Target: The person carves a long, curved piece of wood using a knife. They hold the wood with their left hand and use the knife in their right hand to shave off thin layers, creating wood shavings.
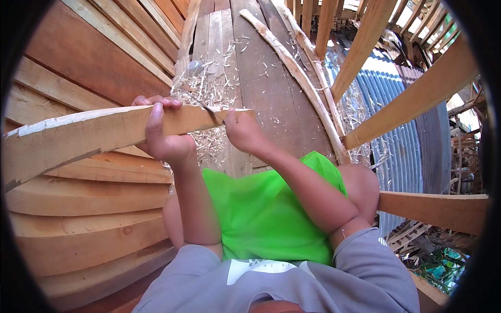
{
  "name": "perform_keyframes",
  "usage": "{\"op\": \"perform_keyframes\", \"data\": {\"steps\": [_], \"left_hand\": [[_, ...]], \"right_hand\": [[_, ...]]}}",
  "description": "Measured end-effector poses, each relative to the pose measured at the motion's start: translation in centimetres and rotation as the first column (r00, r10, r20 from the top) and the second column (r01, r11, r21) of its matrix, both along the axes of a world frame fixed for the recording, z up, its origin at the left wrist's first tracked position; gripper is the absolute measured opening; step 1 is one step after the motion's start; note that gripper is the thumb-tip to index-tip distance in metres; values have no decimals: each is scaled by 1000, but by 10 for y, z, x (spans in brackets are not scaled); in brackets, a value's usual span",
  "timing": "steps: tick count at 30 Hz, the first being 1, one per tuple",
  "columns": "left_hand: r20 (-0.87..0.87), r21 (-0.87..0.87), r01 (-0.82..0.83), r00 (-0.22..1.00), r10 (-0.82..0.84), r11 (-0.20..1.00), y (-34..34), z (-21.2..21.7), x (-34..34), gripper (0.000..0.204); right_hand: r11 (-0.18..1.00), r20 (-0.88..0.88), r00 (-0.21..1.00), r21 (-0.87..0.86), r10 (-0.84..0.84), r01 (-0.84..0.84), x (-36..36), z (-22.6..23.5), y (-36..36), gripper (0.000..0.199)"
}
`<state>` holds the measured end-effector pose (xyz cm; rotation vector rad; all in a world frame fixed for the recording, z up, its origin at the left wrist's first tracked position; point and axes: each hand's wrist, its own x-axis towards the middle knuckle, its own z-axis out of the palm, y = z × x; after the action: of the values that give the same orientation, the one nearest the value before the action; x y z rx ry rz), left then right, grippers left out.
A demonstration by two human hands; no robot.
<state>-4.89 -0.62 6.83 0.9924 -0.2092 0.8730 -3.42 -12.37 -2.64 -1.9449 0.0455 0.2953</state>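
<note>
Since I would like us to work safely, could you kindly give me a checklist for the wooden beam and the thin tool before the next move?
1. Left hand gripping the wooden beam: ok, thumb against its near face.
2. Right hand closed on the thin tool: ok.
3. Left hand well clear of the tool: cannot tell; they look close.
4. Beam's left end supported: cannot tell; it runs to the picture's edge.
5. Floorboards free of shavings: not ok, many lie scattered.

Tan plank (99, 128) at the fingers (155, 122), bright green cloth (261, 214) below; brown floorboards (266, 91) beyond; striped blue-grey metal sheeting (386, 83) rightward.
</note>
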Motion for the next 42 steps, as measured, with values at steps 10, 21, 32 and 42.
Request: {"op": "perform_keyframes", "data": {"steps": [10, 21, 32, 42], "left_hand": [[29, -14, 33, 999, -32, 999, -5, 4, -4, 23], [-1, 70, 18, 1000, -18, 997, 3, 2, -3, 24], [-8, 58, 116, 993, -116, 992, 3, -1, 2, 26], [77, 255, 471, 861, -503, 845, 29, -6, 6, 25]], "right_hand": [[995, -60, 998, -96, 29, -34, 18, -29, -17, 65], [989, -419, 908, 141, 24, 38, 17, -47, -17, 59], [990, -360, 927, 47, -109, 135, 28, -87, -33, 57], [998, -246, 968, -58, -37, 23, 31, -79, -50, 50]]}}
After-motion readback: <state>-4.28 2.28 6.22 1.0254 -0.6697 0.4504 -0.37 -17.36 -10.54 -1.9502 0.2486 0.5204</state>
